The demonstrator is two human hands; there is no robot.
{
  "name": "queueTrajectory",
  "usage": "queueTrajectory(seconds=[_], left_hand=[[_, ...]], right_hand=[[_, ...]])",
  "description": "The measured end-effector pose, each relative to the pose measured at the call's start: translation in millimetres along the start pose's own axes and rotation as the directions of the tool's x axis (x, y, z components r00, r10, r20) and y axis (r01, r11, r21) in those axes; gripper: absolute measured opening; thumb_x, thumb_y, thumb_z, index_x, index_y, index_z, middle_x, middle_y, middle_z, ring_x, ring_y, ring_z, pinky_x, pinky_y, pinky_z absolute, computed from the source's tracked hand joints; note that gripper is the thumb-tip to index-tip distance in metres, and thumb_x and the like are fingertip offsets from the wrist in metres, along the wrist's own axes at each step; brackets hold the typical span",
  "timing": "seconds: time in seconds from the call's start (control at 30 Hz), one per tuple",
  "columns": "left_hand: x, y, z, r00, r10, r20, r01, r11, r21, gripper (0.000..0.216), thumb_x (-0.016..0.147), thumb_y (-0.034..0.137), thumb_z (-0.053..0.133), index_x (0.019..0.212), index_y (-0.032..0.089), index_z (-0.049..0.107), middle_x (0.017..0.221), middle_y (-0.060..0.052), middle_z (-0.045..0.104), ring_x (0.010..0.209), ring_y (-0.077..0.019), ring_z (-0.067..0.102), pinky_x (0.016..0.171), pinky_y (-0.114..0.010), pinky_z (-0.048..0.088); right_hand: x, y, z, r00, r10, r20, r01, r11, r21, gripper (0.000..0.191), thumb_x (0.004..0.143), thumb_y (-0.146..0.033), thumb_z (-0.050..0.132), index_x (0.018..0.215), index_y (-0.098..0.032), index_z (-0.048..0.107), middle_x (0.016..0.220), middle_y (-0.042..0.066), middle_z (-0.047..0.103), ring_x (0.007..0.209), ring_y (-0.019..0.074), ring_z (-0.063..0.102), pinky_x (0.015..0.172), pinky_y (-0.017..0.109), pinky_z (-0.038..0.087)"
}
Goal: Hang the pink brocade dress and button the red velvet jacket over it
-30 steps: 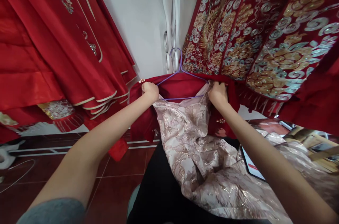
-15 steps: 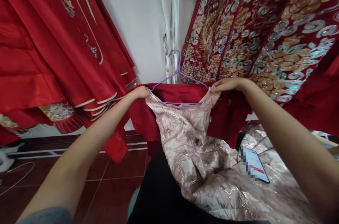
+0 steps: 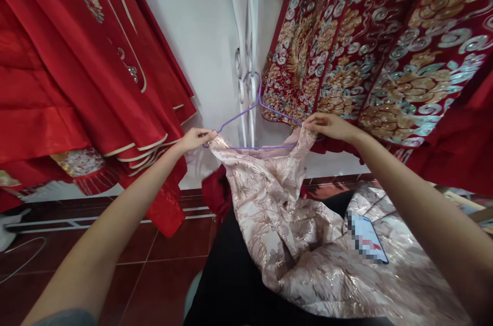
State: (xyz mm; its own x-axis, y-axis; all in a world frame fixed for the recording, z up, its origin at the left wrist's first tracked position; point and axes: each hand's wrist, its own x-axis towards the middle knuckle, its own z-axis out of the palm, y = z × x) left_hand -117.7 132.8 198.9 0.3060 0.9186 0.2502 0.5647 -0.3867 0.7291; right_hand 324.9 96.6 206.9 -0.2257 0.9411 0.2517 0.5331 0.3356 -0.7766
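Note:
A pale pink dress (image 3: 265,187) with a gold metallic pattern hangs by its shoulders from a purple hanger (image 3: 257,105). My left hand (image 3: 195,138) pinches the left shoulder strap at the hanger's end, and my right hand (image 3: 327,125) pinches the right strap. The hanger's hook rests against a white metal rack (image 3: 246,33). Below, the skirt is gathered over my lap and spreads to the right. Behind the bodice, part of a dark red garment (image 3: 217,190) shows low on the left.
Red garments with cream piping (image 3: 127,74) hang on the left. A red embroidered, sequined garment (image 3: 370,54) hangs on the right. On the skirt lies a phone (image 3: 372,241) with its screen lit. Dark red floor tiles (image 3: 154,285) show at lower left.
The dark red garment behind the hanger and bodice has dropped down, so the white wall and rack show there now. Both hands still hold the straps.

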Motion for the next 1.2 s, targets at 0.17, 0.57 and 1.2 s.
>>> queueTrajectory(seconds=[0.17, 0.57, 1.2], left_hand=[[-20, -9, 12, 0.949, 0.124, -0.291, -0.05, 0.967, 0.249, 0.033, 0.082, 0.047, 0.055, 0.097, 0.023, 0.073, 0.093, -0.004, 0.073, 0.085, -0.0206, 0.062, 0.071, -0.023, 0.042], [-81, -51, 91, 0.713, -0.164, -0.682, 0.14, 0.986, -0.09, 0.046, 0.085, 0.052, 0.047, 0.088, 0.014, 0.072, 0.075, -0.008, 0.07, 0.069, -0.0205, 0.061, 0.063, -0.026, 0.039], [1, -2, 127, 0.953, -0.303, -0.007, 0.059, 0.205, -0.977, 0.016, 0.081, 0.03, 0.063, 0.078, 0.015, 0.064, 0.075, -0.003, 0.067, 0.071, -0.0139, 0.06, 0.076, -0.026, 0.046]], right_hand=[[-8, 18, 11, 0.958, -0.048, -0.282, 0.042, 0.999, -0.025, 0.03, 0.074, -0.045, 0.063, 0.085, -0.016, 0.062, 0.09, 0.01, 0.069, 0.08, 0.0191, 0.063, 0.075, 0.031, 0.049], [-68, 71, 63, 0.824, 0.147, -0.547, -0.213, 0.975, -0.059, 0.021, 0.067, -0.042, 0.066, 0.066, -0.022, 0.064, 0.056, 0.004, 0.066, 0.051, 0.0182, 0.061, 0.047, 0.027, 0.046], [-93, 74, 91, 0.876, 0.21, -0.434, -0.046, 0.933, 0.358, 0.034, 0.067, -0.046, 0.069, 0.087, -0.02, 0.062, 0.085, 0.007, 0.068, 0.078, 0.0211, 0.065, 0.071, 0.035, 0.056]])
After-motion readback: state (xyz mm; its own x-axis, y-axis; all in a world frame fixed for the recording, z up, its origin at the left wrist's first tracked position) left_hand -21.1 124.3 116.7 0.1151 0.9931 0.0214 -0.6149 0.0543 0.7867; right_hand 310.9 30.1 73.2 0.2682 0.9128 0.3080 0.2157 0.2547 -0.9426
